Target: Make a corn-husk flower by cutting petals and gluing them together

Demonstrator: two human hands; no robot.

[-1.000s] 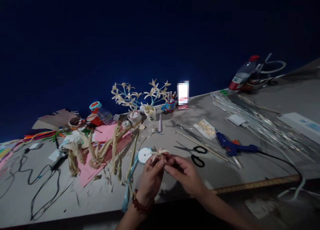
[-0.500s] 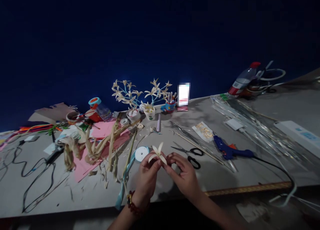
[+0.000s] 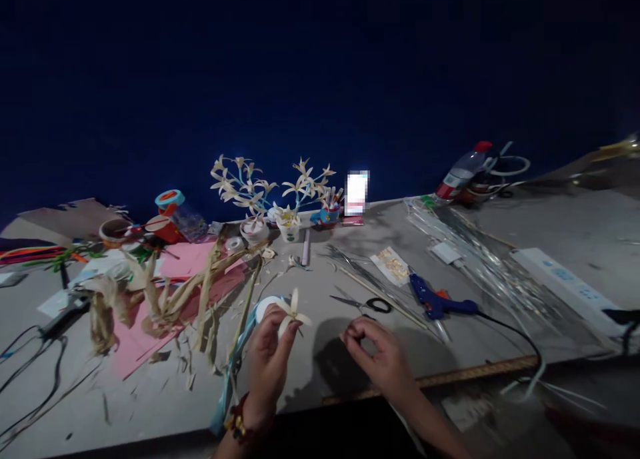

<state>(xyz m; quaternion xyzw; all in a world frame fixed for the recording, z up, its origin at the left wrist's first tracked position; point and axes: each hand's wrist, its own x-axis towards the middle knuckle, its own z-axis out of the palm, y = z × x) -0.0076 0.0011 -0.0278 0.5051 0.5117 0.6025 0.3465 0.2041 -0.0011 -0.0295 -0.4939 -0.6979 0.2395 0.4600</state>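
Between the thumb and fingers of my left hand [image 3: 273, 352] is a cream husk flower [image 3: 294, 314], its narrow petals spread upward and to the sides. A white ribbon spool [image 3: 265, 307] with light-blue ribbon [image 3: 235, 362] lies behind and beside that hand. My right hand [image 3: 375, 356] is apart from the flower, over the table's front part, with its thumb and fingertips drawn together in a pinch. Whether anything tiny is between those tips is hidden. Just beyond it lie black-handled scissors [image 3: 363, 304], one handle partly covered by the hand.
A blue glue gun [image 3: 440, 302] with a black cord lies right, near a packet [image 3: 391, 266] and wire bundles [image 3: 480, 259]. Potted husk flowers [image 3: 289, 229] stand at the back by a lit phone [image 3: 357, 192]. Husks [image 3: 165, 299] and pink paper [image 3: 135, 346] cover the left.
My hands have separated: the left has drawn left with the flower, and the right has come away from it. The whole view has shifted slightly.
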